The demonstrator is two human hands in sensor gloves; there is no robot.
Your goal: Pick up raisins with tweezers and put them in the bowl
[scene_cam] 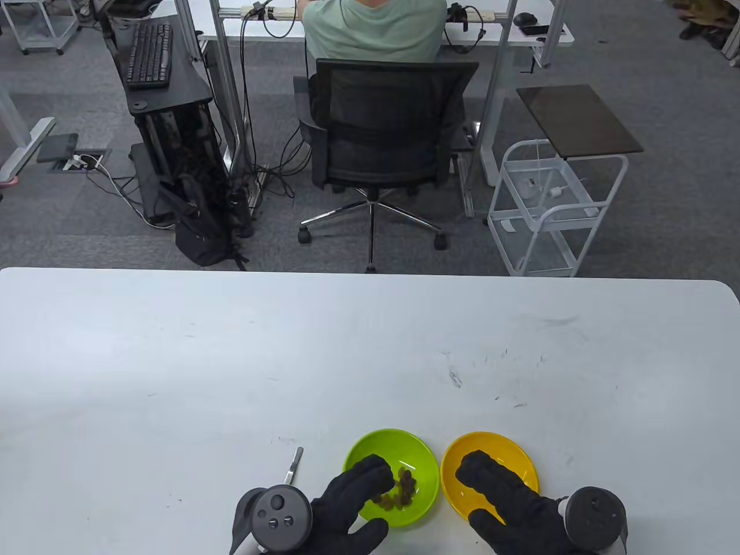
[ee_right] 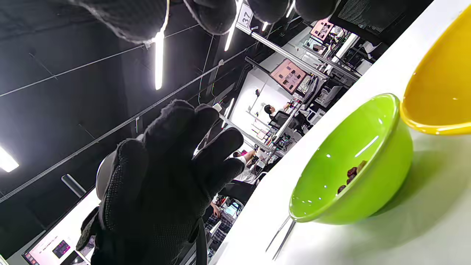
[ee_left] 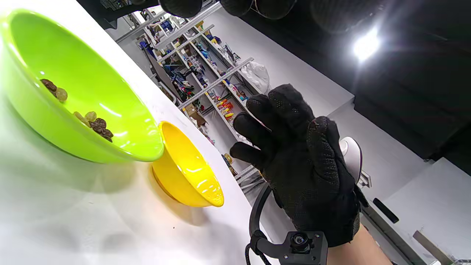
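Observation:
A green bowl (scene_cam: 404, 438) holds several raisins (scene_cam: 403, 490) near the table's front edge. An empty yellow bowl (scene_cam: 509, 451) stands just to its right. Metal tweezers (scene_cam: 293, 464) lie on the table left of the green bowl. My left hand (scene_cam: 352, 492) hovers open over the green bowl's left rim and holds nothing. My right hand (scene_cam: 496, 490) hovers open over the yellow bowl, also empty. The left wrist view shows the green bowl (ee_left: 92, 70), raisins (ee_left: 98, 126), yellow bowl (ee_left: 187, 173) and right hand (ee_left: 294, 158). The right wrist view shows the left hand (ee_right: 165, 176) and tweezers (ee_right: 279, 235).
The white table (scene_cam: 231, 358) stretches wide beyond the bowls. Behind its far edge stand an office chair (scene_cam: 384, 127) with a seated person, a white wire cart (scene_cam: 549, 208) and a computer stand (scene_cam: 167, 115).

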